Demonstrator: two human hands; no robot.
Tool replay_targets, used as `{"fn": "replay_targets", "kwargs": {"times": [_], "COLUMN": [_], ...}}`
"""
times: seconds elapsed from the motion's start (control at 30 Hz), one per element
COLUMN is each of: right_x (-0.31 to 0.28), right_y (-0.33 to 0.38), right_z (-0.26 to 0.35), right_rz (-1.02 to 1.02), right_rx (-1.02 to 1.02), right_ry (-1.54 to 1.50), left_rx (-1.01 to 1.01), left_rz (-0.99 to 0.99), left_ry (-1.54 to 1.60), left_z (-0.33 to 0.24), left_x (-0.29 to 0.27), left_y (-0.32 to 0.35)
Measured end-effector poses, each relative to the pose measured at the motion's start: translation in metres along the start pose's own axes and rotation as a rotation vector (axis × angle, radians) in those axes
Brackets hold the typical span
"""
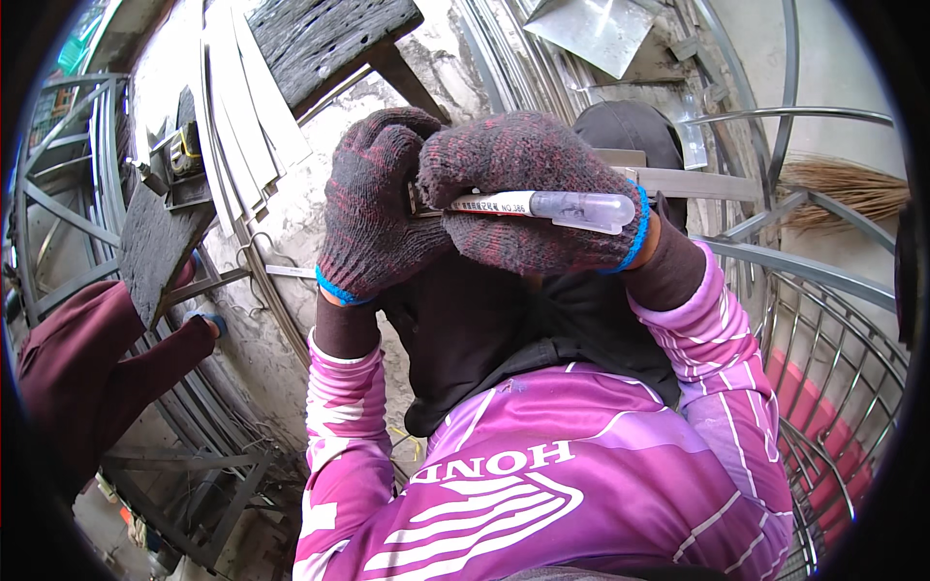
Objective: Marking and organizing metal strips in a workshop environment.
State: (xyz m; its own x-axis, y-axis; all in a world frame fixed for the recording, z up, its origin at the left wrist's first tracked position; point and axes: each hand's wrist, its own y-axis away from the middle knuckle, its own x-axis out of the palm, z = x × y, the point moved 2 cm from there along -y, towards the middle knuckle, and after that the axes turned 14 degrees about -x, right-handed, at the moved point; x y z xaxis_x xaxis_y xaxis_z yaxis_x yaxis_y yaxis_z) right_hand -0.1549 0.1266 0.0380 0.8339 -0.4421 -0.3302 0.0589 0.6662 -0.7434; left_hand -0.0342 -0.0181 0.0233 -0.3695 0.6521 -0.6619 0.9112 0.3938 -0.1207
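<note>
A knitted dark grey-and-red glove with a blue cuff covers each hand. My right hand (533,189) is closed round a marker pen (581,209) with a white barrel and a clear purplish cap, which points right. Beside it, my left hand (376,203) is closed too, its fingertips touching or almost touching the right glove. A thin edge of something shows between the gloves, but what the left fingers hold is hidden. Behind my right wrist a flat metal bar (712,185) sticks out to the right, above my dark-trousered lap.
A weathered wooden bench (329,44) stands ahead, with long metal strips (237,107) to its left. At far left a person in maroon trousers (82,353) sits near metal frames. On the right are curved metal rails (814,261), a wire basket (823,387) and a straw broom (843,189).
</note>
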Motion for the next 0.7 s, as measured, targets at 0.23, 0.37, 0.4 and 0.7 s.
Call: {"fn": "replay_targets", "kwargs": {"times": [0.23,0.37,0.4,0.7], "right_x": [-0.005,-0.017,-0.027,-0.065], "right_y": [0.001,0.003,0.002,0.030], "right_z": [-0.003,0.003,0.006,0.022], "right_rz": [-0.008,-0.254,-0.204,-0.055], "right_rx": [0.202,0.377,0.308,0.527], "right_ry": [-0.377,-0.674,-0.439,-0.234], "left_rx": [0.019,0.044,0.022,0.001], "left_rz": [-0.017,-0.006,-0.004,0.058], "left_ry": [0.024,-0.003,-0.023,0.020], "left_z": [0.002,0.004,0.005,-0.002], "left_x": [0.002,0.002,0.002,0.004], "left_y": [0.000,0.000,0.000,-0.003]}}
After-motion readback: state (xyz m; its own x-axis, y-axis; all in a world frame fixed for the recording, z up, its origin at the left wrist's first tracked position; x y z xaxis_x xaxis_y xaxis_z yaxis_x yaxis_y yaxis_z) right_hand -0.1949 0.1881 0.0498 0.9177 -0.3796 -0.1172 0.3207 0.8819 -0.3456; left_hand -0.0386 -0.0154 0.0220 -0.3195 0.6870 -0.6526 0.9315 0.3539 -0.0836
